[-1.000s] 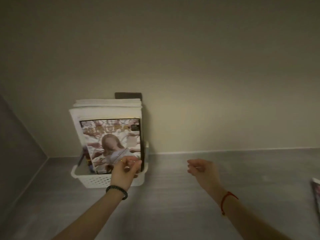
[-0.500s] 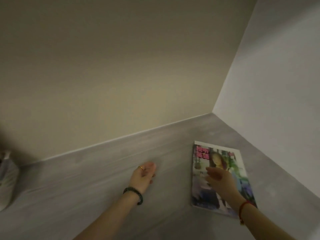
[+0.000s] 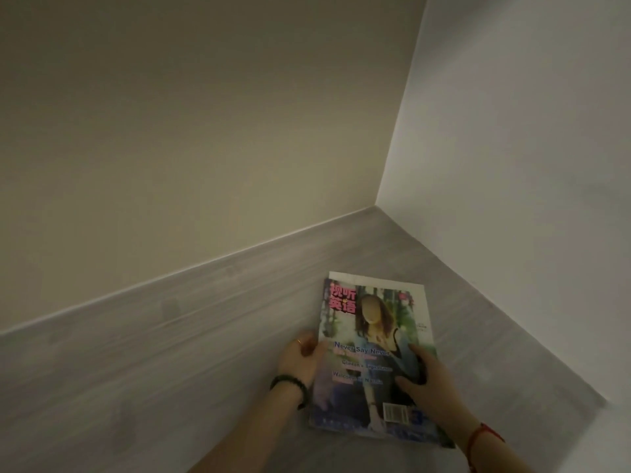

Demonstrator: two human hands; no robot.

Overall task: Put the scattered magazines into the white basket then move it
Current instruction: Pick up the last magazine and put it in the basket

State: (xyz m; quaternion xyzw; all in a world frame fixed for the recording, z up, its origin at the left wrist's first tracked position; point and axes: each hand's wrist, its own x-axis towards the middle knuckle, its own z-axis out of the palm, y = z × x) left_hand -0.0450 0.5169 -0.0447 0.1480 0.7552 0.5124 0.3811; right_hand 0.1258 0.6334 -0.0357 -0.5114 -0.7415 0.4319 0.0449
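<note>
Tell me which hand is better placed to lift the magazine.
Left, probably. The left hand is at the magazine spine edge, fingers seemingly curling under it. The right hand lies flat on the cover, pressing rather than gripping.

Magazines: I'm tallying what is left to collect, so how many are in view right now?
1. The glossy colour-cover magazine lies on the grey wood-grain surface near the corner, between both hands. The basket is out of view.

A glossy magazine (image 3: 372,349) with a woman on its cover lies flat, face-up, near the corner.
</note>
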